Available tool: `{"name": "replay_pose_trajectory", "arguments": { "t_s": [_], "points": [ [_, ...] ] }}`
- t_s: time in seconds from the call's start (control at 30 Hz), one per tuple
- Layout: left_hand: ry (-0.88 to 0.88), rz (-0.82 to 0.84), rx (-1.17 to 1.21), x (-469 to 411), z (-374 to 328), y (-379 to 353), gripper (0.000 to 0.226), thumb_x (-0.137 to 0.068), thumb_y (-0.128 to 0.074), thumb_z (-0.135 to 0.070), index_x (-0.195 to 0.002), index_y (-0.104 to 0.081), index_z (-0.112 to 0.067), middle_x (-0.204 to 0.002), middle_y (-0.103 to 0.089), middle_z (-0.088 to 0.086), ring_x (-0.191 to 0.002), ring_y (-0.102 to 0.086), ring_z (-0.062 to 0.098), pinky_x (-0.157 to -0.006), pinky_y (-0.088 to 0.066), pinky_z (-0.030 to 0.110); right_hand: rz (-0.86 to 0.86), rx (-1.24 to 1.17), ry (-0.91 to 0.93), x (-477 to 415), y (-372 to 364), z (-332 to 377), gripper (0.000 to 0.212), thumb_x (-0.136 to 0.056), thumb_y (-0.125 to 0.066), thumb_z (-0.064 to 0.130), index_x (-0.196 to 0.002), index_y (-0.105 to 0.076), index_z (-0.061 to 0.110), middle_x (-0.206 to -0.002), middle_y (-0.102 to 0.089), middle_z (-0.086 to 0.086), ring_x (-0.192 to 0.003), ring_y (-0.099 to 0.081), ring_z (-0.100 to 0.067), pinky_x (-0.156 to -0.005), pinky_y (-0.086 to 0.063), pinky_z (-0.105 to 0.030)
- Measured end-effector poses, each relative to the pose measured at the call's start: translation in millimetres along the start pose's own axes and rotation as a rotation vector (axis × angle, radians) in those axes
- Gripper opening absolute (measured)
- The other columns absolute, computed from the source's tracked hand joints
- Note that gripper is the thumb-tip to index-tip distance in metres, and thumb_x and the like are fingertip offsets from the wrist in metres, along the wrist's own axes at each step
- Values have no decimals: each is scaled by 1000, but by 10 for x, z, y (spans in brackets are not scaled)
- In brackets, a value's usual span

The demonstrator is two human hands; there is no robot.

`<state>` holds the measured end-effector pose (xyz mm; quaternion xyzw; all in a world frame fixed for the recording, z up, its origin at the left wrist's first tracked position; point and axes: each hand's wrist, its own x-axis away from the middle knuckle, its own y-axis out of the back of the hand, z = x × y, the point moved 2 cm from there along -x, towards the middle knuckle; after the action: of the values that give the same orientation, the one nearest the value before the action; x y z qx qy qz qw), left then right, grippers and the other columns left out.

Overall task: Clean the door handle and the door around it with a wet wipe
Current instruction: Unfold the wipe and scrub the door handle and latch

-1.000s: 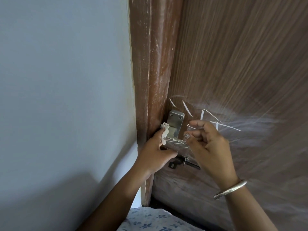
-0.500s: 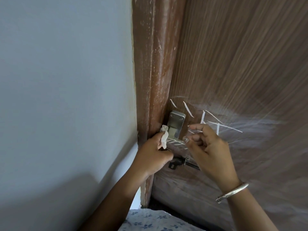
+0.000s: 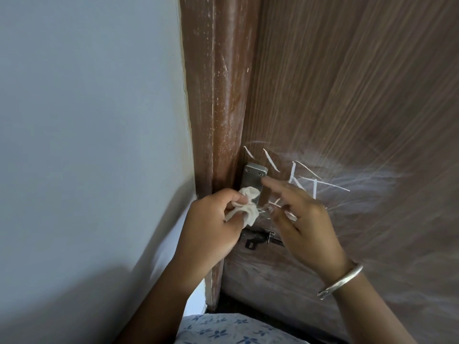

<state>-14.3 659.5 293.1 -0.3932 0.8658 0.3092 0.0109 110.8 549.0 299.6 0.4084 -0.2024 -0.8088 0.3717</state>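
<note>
The cloth was soft, matt fabric. The lock plate was smooth brushed metal, and the door was wood-grain under glossy plastic film.

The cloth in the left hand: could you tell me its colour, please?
The cloth is off-white, best seen in the head view.

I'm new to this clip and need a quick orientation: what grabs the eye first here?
The white slash marks on the brown door, above and right of the hands, stand out most. Below them, the left hand grips a crumpled white cloth at a small metal plate by the door's edge, while the right hand stretches its forefinger to that plate.
</note>
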Motion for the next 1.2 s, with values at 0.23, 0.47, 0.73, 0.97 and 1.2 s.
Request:
{"name": "replay_pose_trajectory", "arguments": {
  "t_s": [0.23, 0.47, 0.73, 0.97, 1.2],
  "points": [
    [-73, -10, 283, 8, -30, -17, 39, -73, -74, -5, -96, -56, -31, -86, -68, -11, -78, -65, 4, -66, -50, 14, 135, -167, -10, -54, -111, 86, 53, -79, -73, 24, -128, -54, 20, -112, -61, 4, -102, -57, -6, -88, -50, -29],
    [-135, -38, 376, 25, -40, -40, 36, -71, -70, -10, -96, -58, -33, -89, -65, -14, -85, -66, 15, -75, -55, 30, 85, -834, -405, 11, -67, 28, 26, -82, -59, -4, -102, -65, 13, -88, -73, -7, -81, -68, -18, -73, -57, -26],
    [-216, -66, 181, 63, -10, -127, 44, -71, -79, -10, -106, -56, -25, -85, -64, -5, -76, -61, 4, -64, -48, 10, 83, -777, -372, 108, -119, 61, 39, -84, -53, -17, -104, -66, 14, -93, -73, -6, -90, -68, -19, -79, -55, -27],
    [-221, -88, 86, 73, 57, -166, 46, -67, -81, -23, -107, -59, -16, -76, -64, -6, -77, -60, 6, -61, -50, 12, 60, -582, -379, 182, -116, 15, 38, -83, -62, -8, -80, -72, 28, -88, -72, -8, -82, -65, -38, -72, -56, -53],
    [-168, -202, 103, 72, 184, -181, 33, -77, -72, -6, -108, -60, -10, -98, -68, 1, -90, -66, 10, -83, -53, 21, -126, -350, -387, 14, 89, -138, 47, -84, -53, -14, -74, -67, 29, -82, -69, 23, -70, -63, 5, -60, -47, -8]
  ]
}}
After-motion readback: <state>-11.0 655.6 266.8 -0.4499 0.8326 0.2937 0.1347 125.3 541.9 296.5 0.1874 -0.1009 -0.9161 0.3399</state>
